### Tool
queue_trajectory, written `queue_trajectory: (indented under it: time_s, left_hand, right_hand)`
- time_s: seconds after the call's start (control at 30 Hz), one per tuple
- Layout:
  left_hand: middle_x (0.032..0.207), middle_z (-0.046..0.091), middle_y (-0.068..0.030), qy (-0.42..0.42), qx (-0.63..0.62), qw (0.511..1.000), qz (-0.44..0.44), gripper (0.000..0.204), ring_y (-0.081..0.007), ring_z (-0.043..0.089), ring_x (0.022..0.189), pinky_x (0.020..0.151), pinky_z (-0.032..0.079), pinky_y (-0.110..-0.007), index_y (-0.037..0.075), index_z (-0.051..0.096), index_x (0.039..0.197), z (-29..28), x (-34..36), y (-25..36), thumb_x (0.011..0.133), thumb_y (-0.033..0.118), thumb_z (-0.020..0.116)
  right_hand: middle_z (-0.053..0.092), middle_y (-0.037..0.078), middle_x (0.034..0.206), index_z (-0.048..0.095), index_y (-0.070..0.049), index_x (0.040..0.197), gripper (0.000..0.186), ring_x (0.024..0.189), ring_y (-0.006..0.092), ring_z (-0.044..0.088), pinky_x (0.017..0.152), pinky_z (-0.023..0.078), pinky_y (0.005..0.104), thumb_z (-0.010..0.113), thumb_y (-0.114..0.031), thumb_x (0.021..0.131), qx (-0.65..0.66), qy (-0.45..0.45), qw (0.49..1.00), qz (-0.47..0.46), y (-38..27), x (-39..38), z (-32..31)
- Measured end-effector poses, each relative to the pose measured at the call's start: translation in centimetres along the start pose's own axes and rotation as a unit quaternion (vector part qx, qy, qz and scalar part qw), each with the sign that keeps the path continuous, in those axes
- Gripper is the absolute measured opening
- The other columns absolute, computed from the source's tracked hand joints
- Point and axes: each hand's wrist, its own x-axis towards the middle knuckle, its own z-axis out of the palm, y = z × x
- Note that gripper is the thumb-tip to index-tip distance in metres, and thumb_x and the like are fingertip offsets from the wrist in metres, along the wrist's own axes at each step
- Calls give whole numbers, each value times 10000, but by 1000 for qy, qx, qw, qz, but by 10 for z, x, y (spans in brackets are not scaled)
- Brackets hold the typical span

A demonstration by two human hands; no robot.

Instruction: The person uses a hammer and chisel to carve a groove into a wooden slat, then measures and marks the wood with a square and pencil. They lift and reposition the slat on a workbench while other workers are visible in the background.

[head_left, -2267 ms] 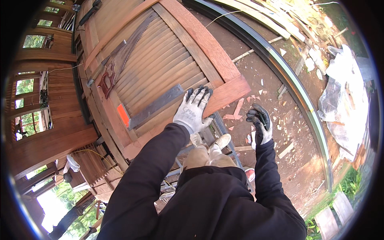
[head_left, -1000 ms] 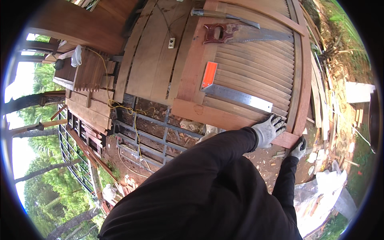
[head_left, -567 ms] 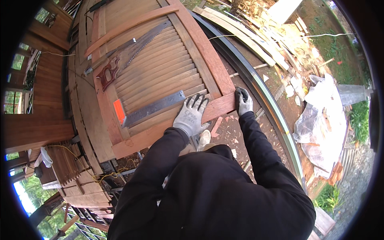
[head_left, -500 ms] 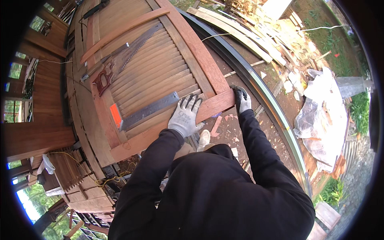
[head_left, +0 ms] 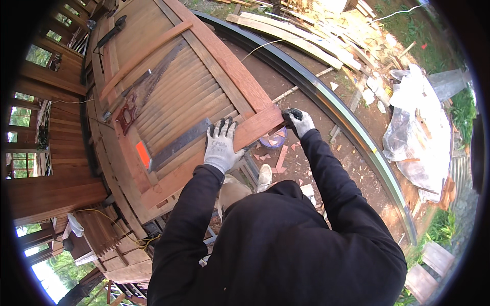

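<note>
A slatted wooden panel (head_left: 196,96) with a reddish frame lies on the bench. My left hand (head_left: 221,146), in a grey glove with dark fingertips, rests flat with fingers spread on its near rail (head_left: 259,125). At the rail's right end, my gloved right hand (head_left: 300,123) has its fingers curled together against the corner; anything inside them is hidden. Beside my left fingertips lies a flat metal square (head_left: 182,143) with an orange piece (head_left: 143,154) at its end. Farther off on the panel sit a handsaw (head_left: 127,115) and a long slender tool (head_left: 128,92).
A purple-rimmed bucket (head_left: 275,138) holding offcuts stands below the rail's right end. A long dark metal beam (head_left: 326,94) curves past on the right. Beyond it are stacked boards (head_left: 286,38) and a plastic-covered pile (head_left: 421,135). A dark power tool (head_left: 111,33) sits at the panel's far end.
The view has shifted, so the panel sits a little farther left. My right hand's fingers have moved from wrapping the rail's end to a curled pose at its corner. My left hand stays on the rail.
</note>
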Motion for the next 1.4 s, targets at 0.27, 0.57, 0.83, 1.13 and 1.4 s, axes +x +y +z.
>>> queue_trajectory:
  time_s: [0.27, 0.57, 0.83, 1.13, 1.4]
  left_hand:
    - [1620, 327, -116, 24, -48, 998, -25, 961, -287, 259, 1512, 1244, 135, -518, 87, 386, 1518, 6, 1, 0, 733, 444, 811]
    - [1622, 325, -119, 22, -57, 998, -25, 946, -298, 268, 1510, 1245, 144, -508, 76, 395, 1513, 9, 3, 0, 741, 439, 805]
    - [1624, 322, -127, 26, -53, 998, -18, 938, -307, 288, 1501, 1244, 157, -502, 73, 382, 1522, 13, 4, 0, 753, 418, 792]
    - [1610, 344, -129, 34, -57, 998, -21, 922, -304, 297, 1496, 1253, 150, -483, 86, 407, 1509, 9, 2, 1, 751, 447, 788]
    - [1600, 359, -120, 38, -63, 997, -22, 910, -292, 297, 1493, 1259, 135, -482, 112, 429, 1500, 4, -1, 4, 743, 464, 792]
  right_hand:
    - [741, 138, 963, 709, -24, 1114, 279, 832, 272, 748, 694, 620, 378, 658, -263, 980, 136, -97, 976, 138, 0, 14, -16]
    - [735, 102, 826, 739, -18, 987, 264, 680, 204, 720, 610, 590, 337, 712, -274, 931, 61, -90, 989, 100, -1, 20, -16]
    - [752, 105, 858, 754, -16, 995, 281, 683, 191, 720, 637, 585, 326, 706, -285, 931, 52, -81, 991, 94, -17, 9, -14]
    - [737, 78, 1049, 670, -43, 1250, 364, 862, 145, 691, 683, 577, 311, 683, -254, 954, 25, -48, 998, -15, -16, -9, -19]
    - [673, 117, 1202, 555, -39, 1400, 413, 882, 174, 688, 729, 549, 286, 496, -113, 998, 145, -23, 989, 31, -15, -89, -33]
